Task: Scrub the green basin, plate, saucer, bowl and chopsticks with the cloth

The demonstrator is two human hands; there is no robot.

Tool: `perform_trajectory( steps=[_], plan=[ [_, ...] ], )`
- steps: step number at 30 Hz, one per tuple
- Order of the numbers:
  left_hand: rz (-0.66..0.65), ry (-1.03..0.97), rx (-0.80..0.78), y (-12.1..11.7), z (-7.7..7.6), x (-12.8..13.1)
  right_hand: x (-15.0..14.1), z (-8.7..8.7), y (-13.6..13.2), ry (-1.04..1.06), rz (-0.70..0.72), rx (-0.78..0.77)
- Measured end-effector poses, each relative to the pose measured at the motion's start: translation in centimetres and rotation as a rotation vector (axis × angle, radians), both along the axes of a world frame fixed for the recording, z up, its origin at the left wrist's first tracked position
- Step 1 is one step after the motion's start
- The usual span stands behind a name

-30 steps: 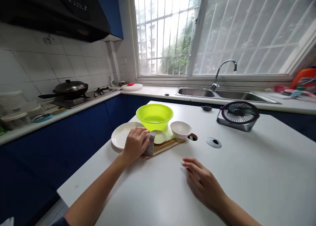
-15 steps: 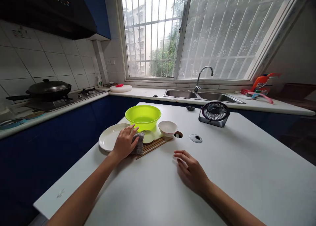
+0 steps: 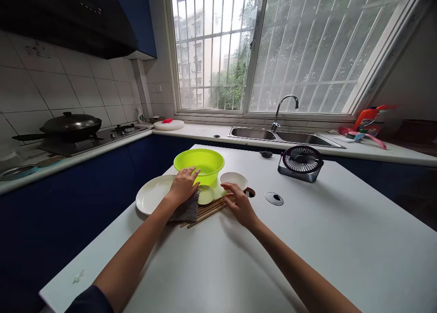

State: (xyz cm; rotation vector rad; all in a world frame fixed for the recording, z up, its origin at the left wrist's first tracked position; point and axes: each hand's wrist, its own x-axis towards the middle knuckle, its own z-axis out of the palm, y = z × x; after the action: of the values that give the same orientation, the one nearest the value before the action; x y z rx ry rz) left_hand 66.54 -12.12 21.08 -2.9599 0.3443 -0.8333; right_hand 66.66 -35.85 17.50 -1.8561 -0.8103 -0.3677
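Note:
My left hand point(image 3: 184, 184) lies on a grey cloth point(image 3: 188, 209) with its fingers stretched toward the rim of a lime-green basin point(image 3: 199, 163). My right hand point(image 3: 239, 204) rests open on the white counter, fingertips at the wooden chopsticks point(image 3: 209, 211) and just in front of a small white bowl point(image 3: 234, 181). A small white saucer point(image 3: 205, 195) sits between the two hands. A large white plate point(image 3: 152, 194) lies left of the cloth.
A small black desk fan point(image 3: 301, 162) stands at the back right of the counter point(image 3: 307, 240), beside two round cable holes point(image 3: 274, 198). Behind are a sink with faucet point(image 3: 283, 133), a stove with a black wok point(image 3: 70, 125), and an orange bottle point(image 3: 367, 117).
My right hand has moved forward and left from the bare counter to the chopsticks by the white bowl. My left hand has slid forward over the cloth toward the green basin.

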Motion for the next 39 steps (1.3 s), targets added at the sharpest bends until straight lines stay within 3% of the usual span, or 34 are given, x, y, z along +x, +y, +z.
perform_trajectory(
  steps=[8, 13, 18, 30, 39],
  plan=[
    [-0.032, 0.091, -0.02, 1.0, -0.3, 1.0, 2.8, -0.2, 3.5, -0.203, -0.019, -0.181],
    [-0.028, 0.096, -0.033, 2.3, -0.1, 1.3, 5.0, 0.5, 5.9, -0.3, -0.141, -0.428],
    [-0.036, 0.123, -0.042, 3.2, 0.0, 1.5, 5.4, 0.8, 7.2, -0.355, -0.274, -0.674],
    [-0.004, 0.102, -0.053, 3.8, -0.7, 2.2, 6.5, 2.6, 7.9, -0.407, -0.276, -0.827],
    [0.003, 0.029, -0.049, 4.0, -0.9, 2.4, 7.0, 2.1, 7.4, -0.486, -0.233, -0.784]
  ],
)
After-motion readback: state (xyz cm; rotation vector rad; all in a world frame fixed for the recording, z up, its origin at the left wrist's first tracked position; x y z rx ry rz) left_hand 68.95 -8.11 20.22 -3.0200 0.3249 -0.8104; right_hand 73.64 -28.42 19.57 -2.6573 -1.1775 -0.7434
